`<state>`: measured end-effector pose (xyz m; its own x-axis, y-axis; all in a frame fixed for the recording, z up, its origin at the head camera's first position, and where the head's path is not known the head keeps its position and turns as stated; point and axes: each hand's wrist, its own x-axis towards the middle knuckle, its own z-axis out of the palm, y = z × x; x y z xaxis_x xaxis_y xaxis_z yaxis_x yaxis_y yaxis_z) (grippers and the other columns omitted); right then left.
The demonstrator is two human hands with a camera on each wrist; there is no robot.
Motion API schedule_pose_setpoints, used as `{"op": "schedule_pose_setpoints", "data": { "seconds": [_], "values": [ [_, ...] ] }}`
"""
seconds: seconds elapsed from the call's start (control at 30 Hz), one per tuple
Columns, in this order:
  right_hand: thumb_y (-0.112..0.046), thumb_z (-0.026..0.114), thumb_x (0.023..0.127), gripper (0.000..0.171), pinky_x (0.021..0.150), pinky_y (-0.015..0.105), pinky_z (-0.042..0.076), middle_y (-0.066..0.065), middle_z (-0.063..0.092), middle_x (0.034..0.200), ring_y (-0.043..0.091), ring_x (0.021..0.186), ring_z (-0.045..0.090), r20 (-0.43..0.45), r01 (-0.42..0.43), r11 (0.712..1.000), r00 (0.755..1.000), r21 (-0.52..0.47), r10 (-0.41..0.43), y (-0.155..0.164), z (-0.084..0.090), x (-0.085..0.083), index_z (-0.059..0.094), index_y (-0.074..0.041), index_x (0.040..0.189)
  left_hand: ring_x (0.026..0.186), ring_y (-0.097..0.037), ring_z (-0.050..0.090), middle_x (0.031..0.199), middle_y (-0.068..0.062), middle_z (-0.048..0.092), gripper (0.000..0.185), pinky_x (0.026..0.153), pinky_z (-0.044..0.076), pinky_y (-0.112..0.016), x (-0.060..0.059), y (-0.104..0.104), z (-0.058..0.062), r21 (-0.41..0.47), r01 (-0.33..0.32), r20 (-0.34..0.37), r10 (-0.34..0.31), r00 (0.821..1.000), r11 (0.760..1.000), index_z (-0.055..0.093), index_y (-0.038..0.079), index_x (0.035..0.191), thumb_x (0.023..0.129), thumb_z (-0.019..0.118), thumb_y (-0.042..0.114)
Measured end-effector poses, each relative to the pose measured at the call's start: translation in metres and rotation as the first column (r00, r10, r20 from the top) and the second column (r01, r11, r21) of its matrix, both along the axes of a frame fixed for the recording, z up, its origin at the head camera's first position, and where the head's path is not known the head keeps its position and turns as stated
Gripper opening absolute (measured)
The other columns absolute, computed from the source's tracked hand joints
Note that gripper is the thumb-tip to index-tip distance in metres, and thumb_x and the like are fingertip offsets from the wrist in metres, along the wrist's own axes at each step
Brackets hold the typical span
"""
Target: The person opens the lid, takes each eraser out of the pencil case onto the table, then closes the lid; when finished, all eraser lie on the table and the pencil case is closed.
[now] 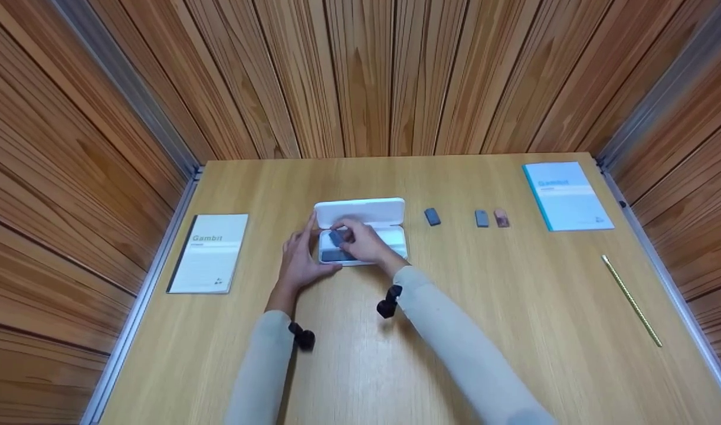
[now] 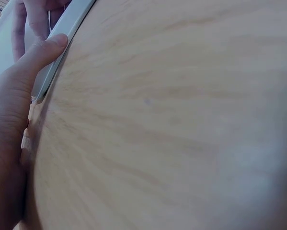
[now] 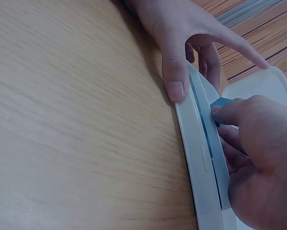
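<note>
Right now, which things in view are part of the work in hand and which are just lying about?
In hand:
white case, open, steadied by the left hand
blue-grey piece, pinched by the right hand over the case's tray

Lying about:
two grey pieces
brownish piece
Gambit booklet
blue booklet
gold stick

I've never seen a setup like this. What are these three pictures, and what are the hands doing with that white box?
No machine here: a person wears three cameras. The head view looks down at the wooden table; the other two sit on the wrists. The left hand steadies an open white case with its thumb on the front edge. The right hand pinches a small blue-grey block over the case. Lying about: three more small blocks, two booklets, and a thin gold stick.
</note>
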<state>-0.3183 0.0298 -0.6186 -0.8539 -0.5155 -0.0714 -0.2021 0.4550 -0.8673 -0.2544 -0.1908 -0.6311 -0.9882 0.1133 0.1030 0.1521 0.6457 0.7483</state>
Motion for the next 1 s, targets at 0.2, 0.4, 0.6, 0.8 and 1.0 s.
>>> {"op": "schedule_pose_setpoints", "data": {
  "seconds": [0.2, 0.4, 0.6, 0.8, 1.0],
  "values": [
    [-0.002, 0.065, 0.108, 0.045, 0.118, 0.053, 0.054, 0.016, 0.072, 0.144, 0.032, 0.129, 0.07, 0.026, 0.005, 1.0, 1.0, 0.009, -0.005, 0.002, 0.034, 0.017, 0.066, -0.016, 0.151, 0.147, -0.039, 0.049, 0.161, -0.007, 0.068, 0.14, 0.127, 0.031, -0.061, 0.001, 0.0, 0.002, -0.012, -0.016, 0.001, 0.016, 1.0, 1.0, 0.011, 0.039, 0.182, 0.076, 0.1, 0.056],
    [-0.002, 0.068, 0.106, 0.044, 0.104, 0.04, 0.057, 0.012, 0.074, 0.132, 0.025, 0.117, 0.071, 0.009, 0.016, 0.999, 1.0, -0.047, -0.016, 0.013, 0.027, 0.014, 0.069, -0.016, 0.148, 0.144, -0.038, 0.051, 0.16, -0.007, 0.07, 0.14, 0.121, 0.033, -0.058, 0.003, 0.002, 0.0, -0.029, -0.009, -0.019, 0.009, 1.0, 1.0, 0.014, 0.034, 0.183, 0.075, 0.101, 0.054],
    [0.001, 0.066, 0.108, 0.047, 0.104, 0.041, 0.056, 0.016, 0.07, 0.137, 0.028, 0.12, 0.068, 0.041, 0.027, 0.998, 0.999, -0.048, -0.025, 0.026, 0.042, 0.023, 0.067, -0.015, 0.152, 0.148, -0.036, 0.049, 0.162, -0.005, 0.068, 0.141, 0.126, 0.032, -0.059, 0.004, 0.003, 0.0, -0.026, -0.021, 0.017, 0.021, 1.0, 0.999, 0.01, 0.041, 0.182, 0.077, 0.101, 0.056],
    [0.003, 0.067, 0.108, 0.046, 0.097, 0.033, 0.054, 0.019, 0.07, 0.132, 0.026, 0.115, 0.067, 0.026, 0.019, 0.996, 1.0, -0.083, -0.017, 0.043, 0.052, 0.025, 0.067, -0.011, 0.152, 0.15, -0.035, 0.047, 0.162, -0.003, 0.067, 0.14, 0.128, 0.033, -0.061, 0.003, 0.003, 0.005, -0.024, -0.037, 0.028, 0.038, 0.999, 0.999, 0.009, 0.043, 0.182, 0.077, 0.101, 0.056],
    [0.002, 0.066, 0.109, 0.046, 0.096, 0.031, 0.054, 0.018, 0.069, 0.129, 0.025, 0.113, 0.066, 0.048, 0.019, 0.997, 0.999, -0.075, -0.015, 0.069, 0.056, 0.026, 0.067, -0.01, 0.153, 0.151, -0.034, 0.045, 0.163, -0.001, 0.066, 0.14, 0.13, 0.034, -0.063, 0.002, 0.004, 0.005, -0.016, -0.048, 0.06, 0.049, 0.997, 0.999, 0.007, 0.05, 0.18, 0.076, 0.1, 0.059]
  ]
}}
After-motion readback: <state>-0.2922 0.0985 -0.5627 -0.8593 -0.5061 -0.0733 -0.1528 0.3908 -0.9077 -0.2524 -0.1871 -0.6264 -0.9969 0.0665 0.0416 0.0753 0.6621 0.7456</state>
